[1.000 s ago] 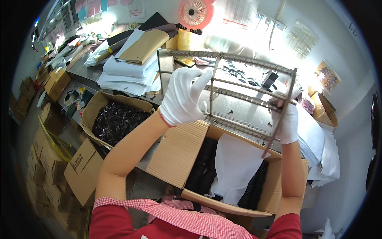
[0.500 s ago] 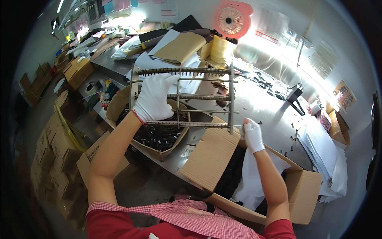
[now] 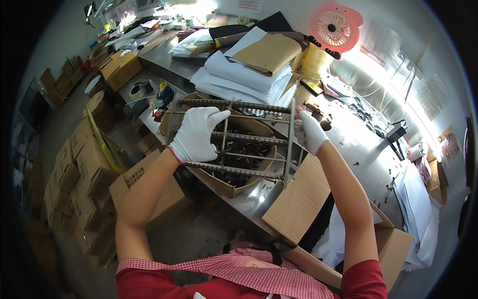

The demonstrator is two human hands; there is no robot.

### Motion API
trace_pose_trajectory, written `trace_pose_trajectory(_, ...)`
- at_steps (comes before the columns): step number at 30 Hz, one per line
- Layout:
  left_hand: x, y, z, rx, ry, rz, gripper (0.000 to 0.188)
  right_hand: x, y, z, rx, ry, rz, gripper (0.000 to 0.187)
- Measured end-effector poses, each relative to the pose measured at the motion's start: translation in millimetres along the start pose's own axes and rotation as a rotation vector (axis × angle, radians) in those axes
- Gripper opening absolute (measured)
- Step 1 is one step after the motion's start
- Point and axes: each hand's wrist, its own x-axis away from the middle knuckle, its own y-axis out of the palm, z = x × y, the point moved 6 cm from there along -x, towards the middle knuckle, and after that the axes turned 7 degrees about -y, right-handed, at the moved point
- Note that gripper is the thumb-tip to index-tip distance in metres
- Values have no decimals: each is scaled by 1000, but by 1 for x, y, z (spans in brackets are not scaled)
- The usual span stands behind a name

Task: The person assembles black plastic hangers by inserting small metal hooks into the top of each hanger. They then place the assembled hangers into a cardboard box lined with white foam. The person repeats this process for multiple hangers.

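Observation:
A metal rack [image 3: 254,139] of notched and plain bars is held up over an open carton. My left hand [image 3: 196,133], in a white glove, is closed round its left part, thumb and fingers hooked over the bars. At the rack's right end bar is my right hand [image 3: 309,132], in a white glove with bare fingertips. Its fingers are bent against the end bar, and part of them is hidden. Beneath the rack, the carton [image 3: 234,190] holds many small black shiny pieces, seen between the bars.
An open cardboard box [image 3: 297,197] with black material and white sheets stands at front right. Stacked white sheets [image 3: 239,82] lie behind the rack. Loose dark screw-like pieces [image 3: 386,201] dot the metal bench [image 3: 343,164]. A pink fan [image 3: 334,27] is at the back; closed cartons [image 3: 82,169] are piled left.
My right hand has moved up from the rack's lower right corner to the upper part of its end bar. The rack now sits over the carton of black pieces. The view has shifted.

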Motion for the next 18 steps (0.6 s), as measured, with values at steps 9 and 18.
trace_pose_trajectory(9, 41, 24, -41, 13, 4, -87, 73, 19, -220, 11, 206, -174, 668, 25)
trace_pose_trajectory(18, -15, 53, 16, 266, 18, -242, 73, 418, -541, -33, -261, -802, 1553, 29)
